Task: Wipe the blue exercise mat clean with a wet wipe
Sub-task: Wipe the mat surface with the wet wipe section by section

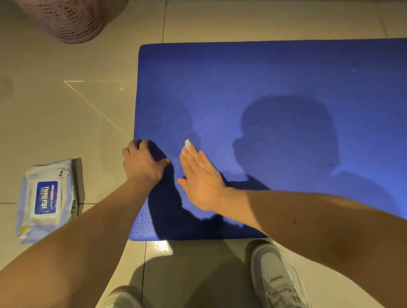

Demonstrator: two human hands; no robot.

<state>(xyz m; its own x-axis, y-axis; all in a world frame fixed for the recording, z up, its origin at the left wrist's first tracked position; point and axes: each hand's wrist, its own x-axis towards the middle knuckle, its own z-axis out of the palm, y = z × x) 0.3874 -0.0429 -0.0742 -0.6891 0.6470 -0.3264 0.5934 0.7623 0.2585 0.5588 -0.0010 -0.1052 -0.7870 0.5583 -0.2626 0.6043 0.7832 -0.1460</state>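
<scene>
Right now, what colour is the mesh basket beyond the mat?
Pink; the basket shows best in the head view.

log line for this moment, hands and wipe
left hand: grips left edge of blue mat | right hand: flat, presses wet wipe on mat | wipe pack: floor, left of mat

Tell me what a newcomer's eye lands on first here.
The big blue mat covers the picture's middle and right. Near its left edge the right hand presses a white wet wipe flat, while the left hand grips that edge. A pack of wipes lies on the tiles to the left.
</scene>
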